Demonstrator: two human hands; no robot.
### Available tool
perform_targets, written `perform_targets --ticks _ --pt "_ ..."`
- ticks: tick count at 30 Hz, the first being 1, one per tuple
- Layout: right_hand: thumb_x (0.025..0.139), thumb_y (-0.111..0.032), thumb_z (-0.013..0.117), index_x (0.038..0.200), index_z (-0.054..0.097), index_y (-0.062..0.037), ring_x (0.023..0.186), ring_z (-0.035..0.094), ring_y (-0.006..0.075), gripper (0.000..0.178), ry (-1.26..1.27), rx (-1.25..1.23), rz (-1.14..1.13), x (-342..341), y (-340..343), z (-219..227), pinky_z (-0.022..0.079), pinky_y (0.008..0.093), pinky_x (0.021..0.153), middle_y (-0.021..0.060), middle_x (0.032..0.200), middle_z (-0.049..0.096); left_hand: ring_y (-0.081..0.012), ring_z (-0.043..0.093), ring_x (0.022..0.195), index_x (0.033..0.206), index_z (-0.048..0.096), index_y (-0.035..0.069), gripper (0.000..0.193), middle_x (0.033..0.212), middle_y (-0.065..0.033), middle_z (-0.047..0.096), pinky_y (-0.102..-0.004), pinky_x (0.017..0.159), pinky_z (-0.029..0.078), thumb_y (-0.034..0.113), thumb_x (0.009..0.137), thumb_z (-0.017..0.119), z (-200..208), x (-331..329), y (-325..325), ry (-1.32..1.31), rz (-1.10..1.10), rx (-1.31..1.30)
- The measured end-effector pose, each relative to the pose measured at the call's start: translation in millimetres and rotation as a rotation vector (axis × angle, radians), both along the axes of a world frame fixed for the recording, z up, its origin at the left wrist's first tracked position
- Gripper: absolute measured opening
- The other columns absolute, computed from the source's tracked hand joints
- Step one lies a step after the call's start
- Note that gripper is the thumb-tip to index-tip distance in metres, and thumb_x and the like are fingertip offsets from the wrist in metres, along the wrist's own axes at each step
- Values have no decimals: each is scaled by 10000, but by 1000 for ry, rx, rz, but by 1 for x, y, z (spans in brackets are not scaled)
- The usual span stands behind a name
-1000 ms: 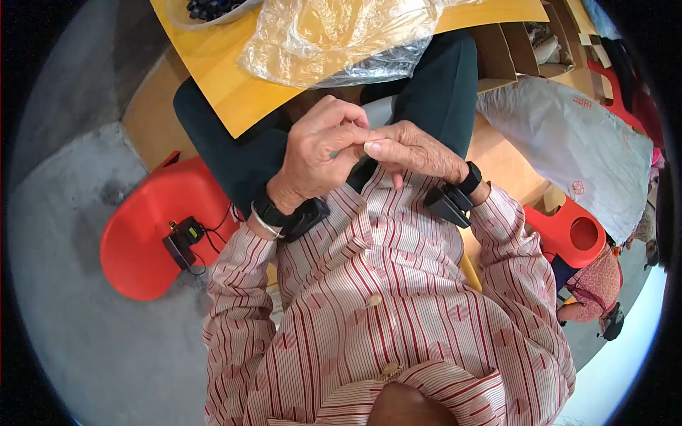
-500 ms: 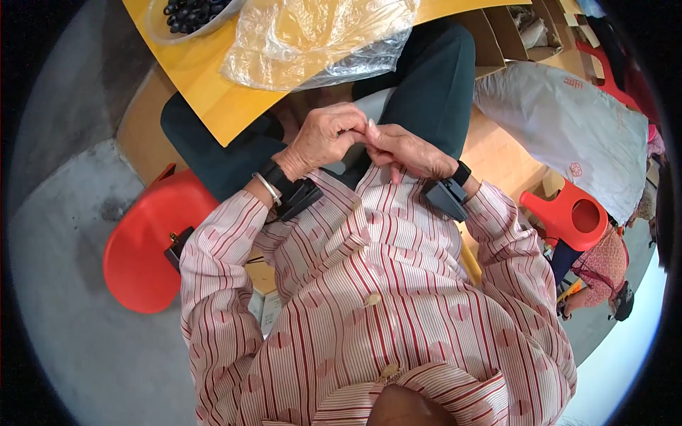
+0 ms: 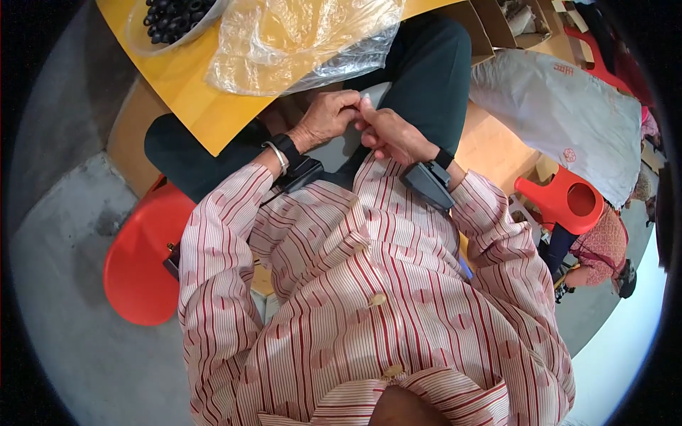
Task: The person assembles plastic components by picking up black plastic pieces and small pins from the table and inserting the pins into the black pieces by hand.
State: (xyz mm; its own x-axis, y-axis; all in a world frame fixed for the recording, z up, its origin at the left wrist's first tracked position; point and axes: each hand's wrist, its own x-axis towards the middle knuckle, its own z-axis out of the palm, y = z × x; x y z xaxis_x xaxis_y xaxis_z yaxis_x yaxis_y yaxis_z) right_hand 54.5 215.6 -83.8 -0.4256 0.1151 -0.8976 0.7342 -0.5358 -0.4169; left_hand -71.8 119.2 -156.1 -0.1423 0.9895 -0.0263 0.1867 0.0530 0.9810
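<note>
My left hand (image 3: 325,119) and my right hand (image 3: 396,136) meet at the fingertips above my lap, near the table edge. Both are closed in a pinch, thumbs against fingers. Whatever lies between the fingertips, if anything, is too small or hidden to make out. The other fingers of the right hand curl toward the palm. Just beyond the hands, a crumpled clear plastic bag (image 3: 284,50) lies on the yellow table (image 3: 192,106). Left of the bag stands a clear plastic bowl (image 3: 135,39) holding many small black ring-like pieces (image 3: 170,21).
A red plastic stool (image 3: 142,263) is at my left, another red stool (image 3: 572,202) at my right. A big whitish sack (image 3: 561,106) lies at the right, with open cardboard boxes (image 3: 490,28) behind it. Another person (image 3: 600,245) is at the far right.
Both hands have moved slightly away from my body, still meeting at the fingertips. The right hand's lower fingers, one pointing down before, are now more curled. The table appears shifted a little left.
</note>
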Motion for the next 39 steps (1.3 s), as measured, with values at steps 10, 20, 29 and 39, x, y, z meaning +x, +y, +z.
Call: perform_targets --ticks 10,20,29,39 --pt "962 -343 445 831 540 6 510 559 239 384 228 968 299 -16 13 -3 434 322 475 115 616 571 -266 524 873 809 625 17 95 873 -90 546 -347 814 425 32 719 652 -27 -4 -4 176 8 236" --pt "919 -241 483 859 560 36 824 510 414 293 288 1459 63 -55 -17 -76 402 474 739 242 868 577 -379 375 1245 1260 415 -13 595 1314 -223 417 -408 1055 295 91 725 655 -39 1 -8 93 67 44" --pt "916 -207 472 1024 585 28 934 548 429 282 466 1175 -26 -59 -15 -69 440 429 800 257 1003 600 -368 361 1260 1298 377 -20 726 1326 -227 396 -379 1076 266 105 663 705 -31 -5 -9 142 4 -55" --pt "886 -189 463 949 597 44 915 524 440 277 427 1332 -49 -60 -18 -90 411 449 803 260 963 598 -370 436 1192 1242 444 -32 603 1263 -233 464 -375 1031 318 63 684 653 -39 0 -11 115 37 -19"
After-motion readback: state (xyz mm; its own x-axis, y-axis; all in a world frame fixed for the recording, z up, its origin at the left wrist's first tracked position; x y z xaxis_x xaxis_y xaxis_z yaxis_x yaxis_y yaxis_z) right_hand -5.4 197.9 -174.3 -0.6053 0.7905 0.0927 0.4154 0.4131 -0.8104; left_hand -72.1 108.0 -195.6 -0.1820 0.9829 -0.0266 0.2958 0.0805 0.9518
